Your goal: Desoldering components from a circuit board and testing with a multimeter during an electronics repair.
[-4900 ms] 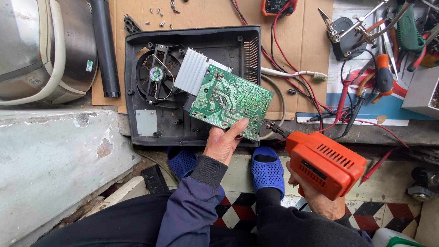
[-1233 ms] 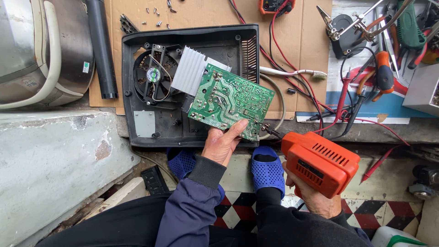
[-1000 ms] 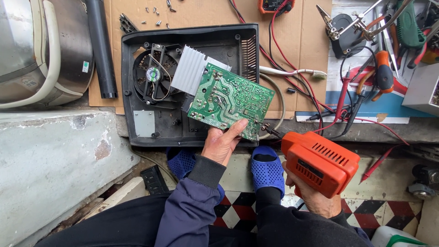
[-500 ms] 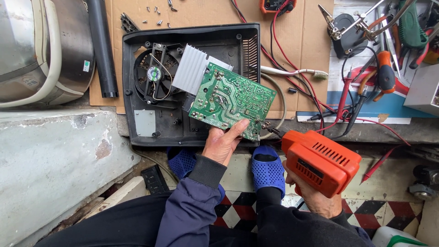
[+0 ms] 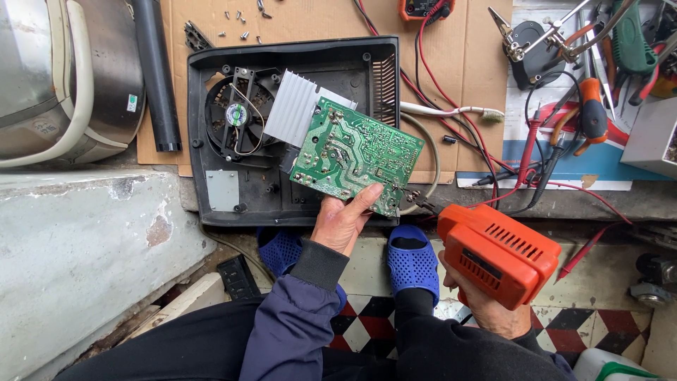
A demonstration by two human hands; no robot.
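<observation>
My left hand [image 5: 343, 220] grips the near edge of a green circuit board [image 5: 357, 154] and holds it tilted, solder side up, over an open black plastic casing [image 5: 233, 185]. A ribbed aluminium heat sink [image 5: 293, 116] is fixed to the board's far side. Inside the casing sits a round black fan [image 5: 237, 116]. My right hand [image 5: 485, 309] holds a bulky orange tool [image 5: 498, 254] from below; its tip points at the board's right corner, where wires [image 5: 414, 199] come off.
Cardboard [image 5: 310, 20] lies under the casing, with loose screws [image 5: 240, 15] at its far edge. A black tube [image 5: 156, 74] and a silver appliance [image 5: 60, 74] stand at left. Red probe leads [image 5: 525, 152], pliers [image 5: 591, 113] and a white brush [image 5: 451, 111] clutter the right. Blue slippers [image 5: 412, 261] below.
Hardly anything differs: the board and the orange tool stay where they were, with only a slight shift of the camera.
</observation>
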